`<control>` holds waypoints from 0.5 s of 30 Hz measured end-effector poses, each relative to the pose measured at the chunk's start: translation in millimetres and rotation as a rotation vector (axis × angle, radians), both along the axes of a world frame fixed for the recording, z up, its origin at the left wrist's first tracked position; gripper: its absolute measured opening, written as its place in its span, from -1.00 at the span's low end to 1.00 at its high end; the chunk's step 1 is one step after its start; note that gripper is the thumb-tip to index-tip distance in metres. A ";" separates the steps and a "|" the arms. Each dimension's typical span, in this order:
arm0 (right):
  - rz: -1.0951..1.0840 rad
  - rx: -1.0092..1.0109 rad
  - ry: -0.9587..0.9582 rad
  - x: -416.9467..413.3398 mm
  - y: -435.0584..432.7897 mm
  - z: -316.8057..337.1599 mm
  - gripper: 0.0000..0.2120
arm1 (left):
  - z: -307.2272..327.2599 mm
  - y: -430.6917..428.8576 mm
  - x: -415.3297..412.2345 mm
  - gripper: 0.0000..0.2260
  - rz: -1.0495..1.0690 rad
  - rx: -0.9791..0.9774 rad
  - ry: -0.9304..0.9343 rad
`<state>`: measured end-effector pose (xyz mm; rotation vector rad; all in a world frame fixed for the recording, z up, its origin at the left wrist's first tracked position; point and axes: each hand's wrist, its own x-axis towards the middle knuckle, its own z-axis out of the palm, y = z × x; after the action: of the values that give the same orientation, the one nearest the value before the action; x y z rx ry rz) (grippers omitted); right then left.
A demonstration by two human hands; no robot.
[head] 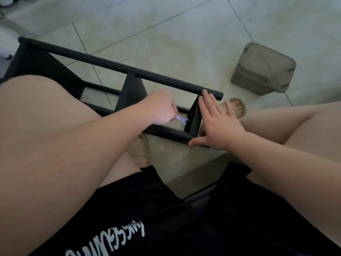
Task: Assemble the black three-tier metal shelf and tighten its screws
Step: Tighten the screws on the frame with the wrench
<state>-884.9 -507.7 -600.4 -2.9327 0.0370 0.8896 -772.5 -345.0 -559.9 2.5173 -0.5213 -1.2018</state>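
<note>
Left grip (162,108): fingers curled round a small flat silver metal wrench (182,120), its head at the end panel of the black three-tier metal shelf (129,69), which lies sideways on the pale tiled floor (184,34). Right grip (219,124): fingers straight, palm pressing the shelf's end. Risks: a shallow-seated wrench may slip and round the fastener; weak bracing may let the shelf roll. Beyond the shelf's end: grey plastic bin (262,71).

Dim, flat light with a cool greenish cast. Faint sheen seen on floor tiles (184,43) up top. Shadows weak, diffuse. Shelf (118,67) detail crushed to near-solid black. Straight lines bowed by wide-angle lens; frame slightly soft, corners blurred.
</note>
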 end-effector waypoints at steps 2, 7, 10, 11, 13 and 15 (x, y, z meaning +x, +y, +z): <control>0.017 -0.020 -0.025 -2.5 0.0 -0.7 0.32 | -3.9 -7.3 7.4 -0.85 0.023 0.010 0.010; -0.006 -0.055 -0.057 -0.8 0.2 0.5 0.33 | -24.3 -20.7 13.9 -0.88 -0.031 0.012 0.112; -0.084 0.000 -0.017 5.0 -1.8 1.2 0.36 | -38.9 -19.5 15.8 -0.89 0.058 -0.026 0.231; -0.098 0.015 -0.006 5.7 -2.0 0.8 0.37 | -42.9 -18.5 16.6 -0.91 0.128 -0.041 0.284; -0.116 0.025 0.003 6.0 -1.6 0.0 0.39 | -48.4 -17.5 18.8 -0.93 0.298 -0.091 0.417; -0.126 0.021 0.017 6.0 -1.3 0.2 0.43 | -51.0 -18.9 19.9 -0.97 0.444 -0.150 0.540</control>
<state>-879.0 -509.0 -600.2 -2.8660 0.2096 0.8905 -752.6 -363.9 -610.8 1.9195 0.0775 -1.4997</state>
